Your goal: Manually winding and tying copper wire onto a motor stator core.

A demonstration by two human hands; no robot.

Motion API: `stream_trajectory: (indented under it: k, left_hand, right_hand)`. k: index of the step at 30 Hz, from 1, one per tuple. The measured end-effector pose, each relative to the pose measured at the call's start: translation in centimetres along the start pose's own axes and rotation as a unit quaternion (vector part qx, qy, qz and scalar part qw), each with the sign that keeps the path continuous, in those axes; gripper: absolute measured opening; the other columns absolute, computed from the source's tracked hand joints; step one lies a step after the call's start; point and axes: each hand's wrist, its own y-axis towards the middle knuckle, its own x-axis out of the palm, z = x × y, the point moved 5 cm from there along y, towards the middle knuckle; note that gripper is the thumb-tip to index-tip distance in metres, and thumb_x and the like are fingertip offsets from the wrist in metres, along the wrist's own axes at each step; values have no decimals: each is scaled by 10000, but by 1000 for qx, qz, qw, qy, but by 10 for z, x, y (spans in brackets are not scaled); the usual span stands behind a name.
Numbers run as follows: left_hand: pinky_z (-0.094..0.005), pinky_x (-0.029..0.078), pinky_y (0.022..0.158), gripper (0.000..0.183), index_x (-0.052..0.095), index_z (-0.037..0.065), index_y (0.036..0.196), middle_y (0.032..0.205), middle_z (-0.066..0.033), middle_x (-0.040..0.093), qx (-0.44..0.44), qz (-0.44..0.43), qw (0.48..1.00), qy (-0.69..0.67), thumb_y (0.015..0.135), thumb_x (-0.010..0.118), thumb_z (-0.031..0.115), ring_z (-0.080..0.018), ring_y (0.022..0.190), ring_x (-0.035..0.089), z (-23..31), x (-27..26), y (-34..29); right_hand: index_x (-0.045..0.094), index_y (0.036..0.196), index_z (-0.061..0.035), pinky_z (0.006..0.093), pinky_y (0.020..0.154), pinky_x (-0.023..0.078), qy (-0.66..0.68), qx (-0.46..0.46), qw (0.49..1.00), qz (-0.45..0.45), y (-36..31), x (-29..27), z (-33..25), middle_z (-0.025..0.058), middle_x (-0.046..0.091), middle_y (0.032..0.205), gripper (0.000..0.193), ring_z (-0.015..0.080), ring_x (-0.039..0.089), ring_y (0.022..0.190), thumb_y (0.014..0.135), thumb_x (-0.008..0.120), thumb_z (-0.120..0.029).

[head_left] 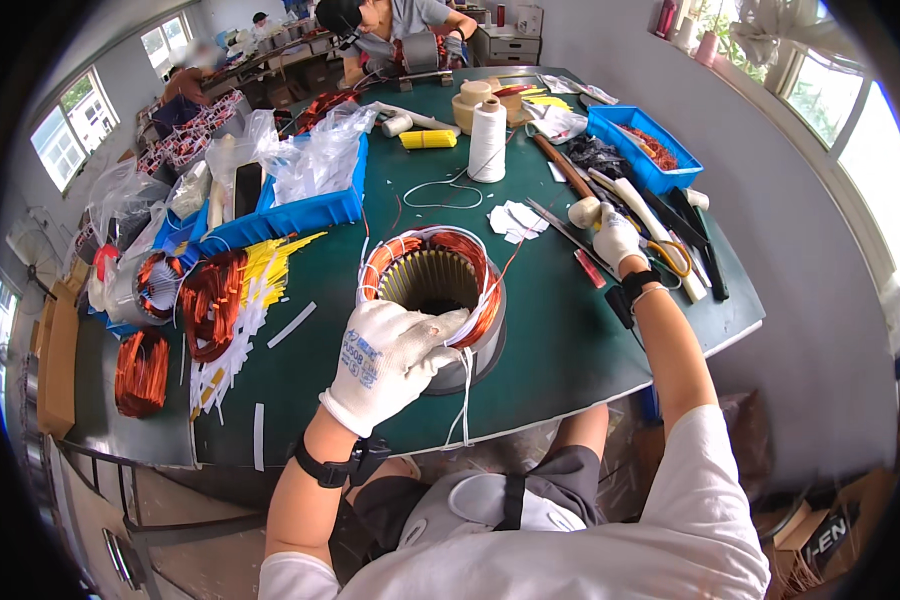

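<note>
A motor stator (485,345) wound with orange-red copper wire stands upright on the table in front of me. White cord is laced around its coil ring, and loose white ends hang over the table's near edge. My left hand (385,355), in a white glove, grips the near rim of the stator, its fingers over the coil. My right hand (618,240), also gloved, reaches into the tools on the right. Its fingers are bent down beside a pale mallet head (584,212); what they hold is hidden. Scissors with orange handles (675,258) lie close by.
A white thread cone (487,145) stands beyond the stator. Blue bins (315,212) with plastic bags, copper coils (213,305) and yellow strips (265,265) crowd the left. Another blue bin (660,175) sits far right. A person (410,25) works across the table.
</note>
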Motion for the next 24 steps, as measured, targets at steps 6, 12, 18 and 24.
stream_trajectory:
  k: [6, 12, 18, 24]
  left_hand:
    - [-377, 434, 657, 351, 716, 141, 1076, 747, -37, 658, -2, -2, 1000, -11, 743, 791, 220, -252, 650, 605, 2, -1, 2]
    - [-385, 444, 660, 394, 708, 151, 1089, 806, -33, 695, -7, -5, 1000, -18, 714, 806, 223, -250, 662, 618, 0, -1, 1]
    - [-379, 454, 661, 412, 687, 168, 1120, 835, -9, 703, -18, -33, 999, -27, 737, 796, 275, -240, 685, 617, -3, 0, 2]
    - [-329, 466, 583, 395, 695, 216, 1137, 774, 56, 684, -27, -30, 998, -42, 757, 767, 296, -161, 576, 583, -9, 2, 3]
  right_hand:
    - [522, 1336, -61, 437, 867, 518, 175, -187, 967, 8, 31, -9, -71, 208, 680, 1085, 537, 391, 649, 1025, 832, 683, -150]
    - [578, 1291, -29, 398, 955, 492, 139, -161, 958, -192, 24, 14, -103, 213, 669, 1166, 538, 370, 630, 1108, 815, 718, -238]
    - [680, 1150, -87, 395, 907, 519, 30, -72, 976, -202, 105, -3, -73, 197, 697, 1098, 367, 333, 676, 1017, 826, 650, -255]
    - [616, 1290, -184, 450, 1005, 480, -164, -76, 967, -181, 155, 35, -80, 146, 627, 1300, 441, 341, 551, 1266, 855, 541, -167]
